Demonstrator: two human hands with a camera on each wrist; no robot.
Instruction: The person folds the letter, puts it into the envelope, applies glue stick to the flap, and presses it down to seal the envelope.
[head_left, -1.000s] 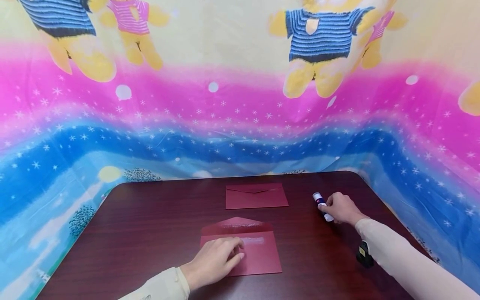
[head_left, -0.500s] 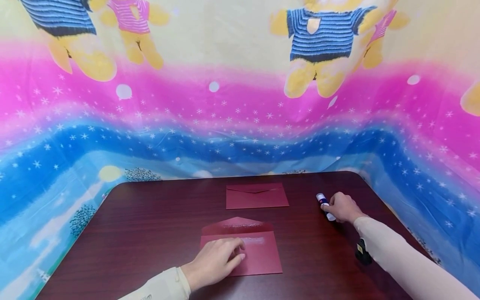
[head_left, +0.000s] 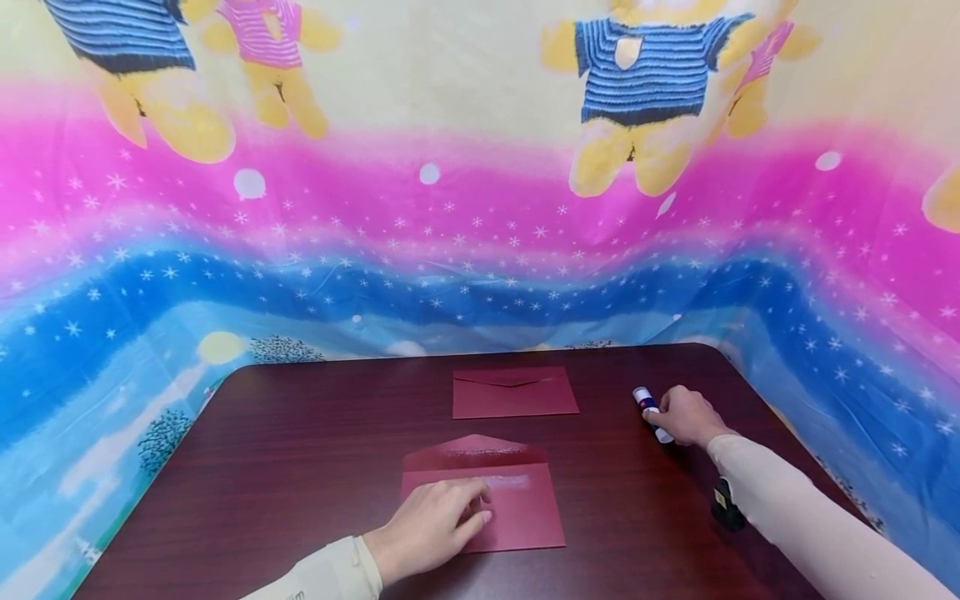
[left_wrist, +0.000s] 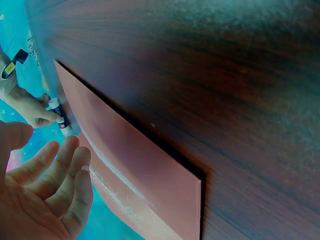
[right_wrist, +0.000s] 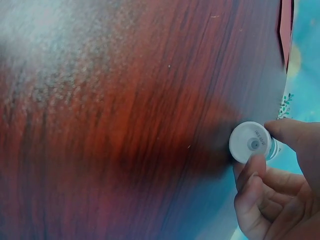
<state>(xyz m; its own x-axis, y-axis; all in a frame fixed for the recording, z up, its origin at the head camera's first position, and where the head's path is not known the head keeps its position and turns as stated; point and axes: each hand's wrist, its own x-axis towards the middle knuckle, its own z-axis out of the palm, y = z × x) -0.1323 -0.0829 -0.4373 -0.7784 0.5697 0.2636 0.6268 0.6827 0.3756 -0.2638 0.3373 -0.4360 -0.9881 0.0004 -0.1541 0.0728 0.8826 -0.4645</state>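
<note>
A dark red envelope (head_left: 525, 521) lies at the front of the table with its flap (head_left: 474, 450) folded open toward the back. Whitish glue smears mark the flap and the upper front of the envelope. My left hand (head_left: 438, 521) is over its left part, fingers loosely bent and holding nothing; the left wrist view shows the bare palm and relaxed fingers (left_wrist: 55, 175). At the right, my right hand (head_left: 688, 415) pinches a white and dark blue glue stick (head_left: 643, 400) between thumb and fingers. Its round white base (right_wrist: 246, 142) faces the right wrist camera.
A second red envelope (head_left: 515, 400), flap folded down, lies farther back on the dark wood table (head_left: 315, 442). A printed cloth (head_left: 480, 208) with bears and snowflakes hangs behind and beside the table. A small black device (head_left: 726, 506) sits at the right wrist.
The right hand and glue stick have shifted slightly to the right since a second ago, then stayed nearly still. The left hand and both envelopes have hardly moved.
</note>
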